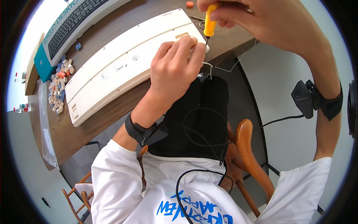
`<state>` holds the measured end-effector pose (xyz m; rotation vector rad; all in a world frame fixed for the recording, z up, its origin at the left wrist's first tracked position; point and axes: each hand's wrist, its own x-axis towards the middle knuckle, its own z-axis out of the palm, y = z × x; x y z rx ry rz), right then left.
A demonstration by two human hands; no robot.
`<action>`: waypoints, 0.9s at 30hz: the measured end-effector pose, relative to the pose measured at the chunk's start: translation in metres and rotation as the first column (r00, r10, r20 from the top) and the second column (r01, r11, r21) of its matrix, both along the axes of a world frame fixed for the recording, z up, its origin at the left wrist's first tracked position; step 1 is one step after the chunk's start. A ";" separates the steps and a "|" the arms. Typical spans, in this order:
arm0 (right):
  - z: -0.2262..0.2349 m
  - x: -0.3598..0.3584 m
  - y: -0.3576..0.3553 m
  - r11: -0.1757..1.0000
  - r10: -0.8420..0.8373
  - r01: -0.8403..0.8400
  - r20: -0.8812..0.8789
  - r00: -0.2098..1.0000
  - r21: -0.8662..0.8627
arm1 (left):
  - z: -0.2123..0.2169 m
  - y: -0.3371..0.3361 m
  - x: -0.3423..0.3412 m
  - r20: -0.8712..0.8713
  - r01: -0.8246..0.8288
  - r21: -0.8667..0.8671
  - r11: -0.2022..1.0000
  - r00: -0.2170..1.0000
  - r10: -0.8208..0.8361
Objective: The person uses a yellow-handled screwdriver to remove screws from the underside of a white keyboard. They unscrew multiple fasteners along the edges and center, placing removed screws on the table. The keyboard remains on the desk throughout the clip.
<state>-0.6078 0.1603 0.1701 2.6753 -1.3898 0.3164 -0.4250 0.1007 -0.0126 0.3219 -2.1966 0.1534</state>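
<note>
Head: box (76, 28), contents hidden, beyond keyboard (125, 67).

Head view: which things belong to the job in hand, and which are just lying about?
In the job, apparently:
yellow-handled metal screwdriver, in the right hand
overturned cream plastic keyboard, under the left hand

Lying about, apparently:
blue, white and orange plastic keycaps, perhaps related
teal-and-white cardboard box
clear plastic bag

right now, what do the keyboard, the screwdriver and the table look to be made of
Keyboard: probably hard plastic, off-white and fairly matt, judging by its even colour and moulded ridges.
Screwdriver: likely a smooth plastic handle, going by its bright, even yellow; the thin dark shaft looks like metal.
Table: brown wood grain with a low sheen, either real wood or laminate.
</note>
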 end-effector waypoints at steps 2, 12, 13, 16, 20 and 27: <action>-0.002 -0.003 0.000 0.998 -0.055 0.055 -0.027 0.998 -0.003 | -0.001 -0.001 -0.001 -0.004 0.013 -0.002 1.000 1.000 -0.013; 0.007 0.010 0.003 0.983 -0.136 0.137 -0.018 0.991 0.121 | 0.000 -0.002 -0.005 -0.079 0.024 -0.045 0.999 0.997 -0.028; 0.008 0.012 0.006 0.985 -0.141 0.139 0.018 0.990 0.100 | 0.000 -0.002 -0.006 -0.091 0.028 -0.046 0.999 0.995 -0.032; 0.007 0.020 0.011 0.988 -0.155 0.155 0.028 0.987 0.014 | -0.001 -0.001 -0.001 -0.023 0.000 -0.008 1.000 1.000 0.000; 0.009 0.023 0.016 0.973 -0.229 0.229 -0.004 0.973 0.000 | -0.002 -0.001 -0.002 -0.041 -0.013 -0.035 0.999 0.999 0.011; -0.005 0.011 0.013 0.991 -0.122 0.125 0.046 0.991 -0.050 | 0.001 0.000 0.000 -0.014 0.011 0.065 0.998 1.000 -0.010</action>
